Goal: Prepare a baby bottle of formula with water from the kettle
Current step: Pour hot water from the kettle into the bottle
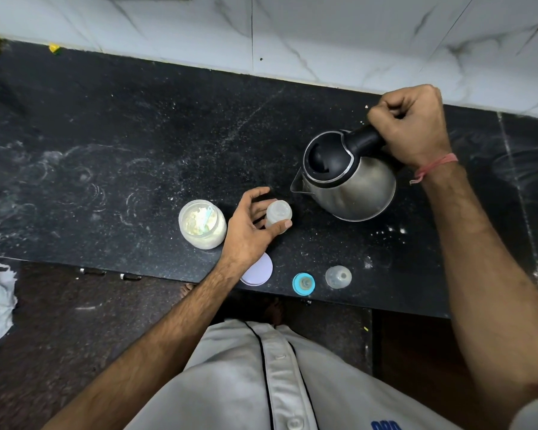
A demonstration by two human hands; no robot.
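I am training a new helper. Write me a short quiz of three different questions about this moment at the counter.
1. True or false: the right hand grips the kettle by its handle.
2. What does the left hand hold? A) formula jar B) baby bottle C) blue ring with teat
3. Fill in: the kettle's spout points toward the ____.

Key: 1 true; 2 B; 3 baby bottle.
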